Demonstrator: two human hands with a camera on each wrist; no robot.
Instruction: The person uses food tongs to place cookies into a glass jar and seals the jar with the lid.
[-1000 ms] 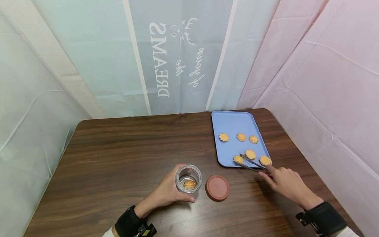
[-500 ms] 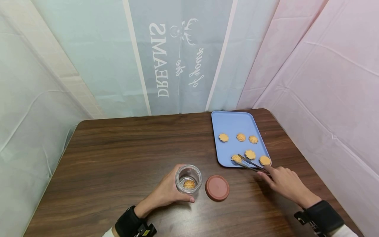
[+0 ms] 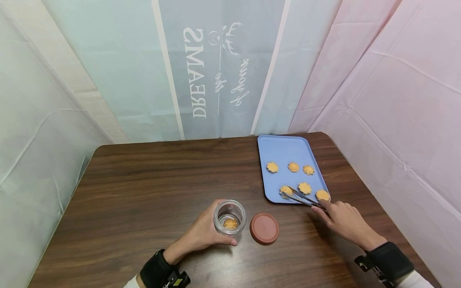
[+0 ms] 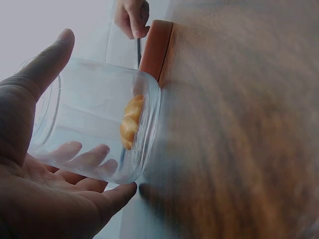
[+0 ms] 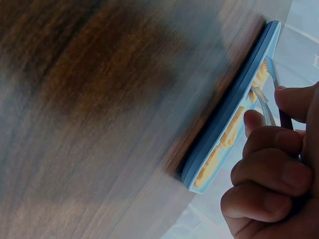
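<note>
Looking down from the head view, the right hand [image 3: 343, 221] grips tongs [image 3: 300, 197] whose tips bracket the nearest cookie [image 3: 286, 190] on the blue tray [image 3: 284, 150], tongs pointing left-forward; the left hand [image 3: 203, 234] curls around the glass jar [image 3: 229, 217] beside the lid [image 3: 264, 228]. The left wrist view shows fingers [image 4: 89, 159] wrapping the jar; the right wrist view shows curled fingers [image 5: 269, 172] pinching the tongs.

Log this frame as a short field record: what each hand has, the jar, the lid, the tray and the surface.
left hand: holds the glass jar upright on the table
right hand: grips metal tongs, tips at the near-left cookie on the tray
jar contents: one cookie at the bottom, mouth open
lid: reddish-brown, flat on the table just right of the jar
tray: light blue, six cookies on it
table: dark wood grain
backdrop: pale cloth sheets, mirrored lettering
</note>
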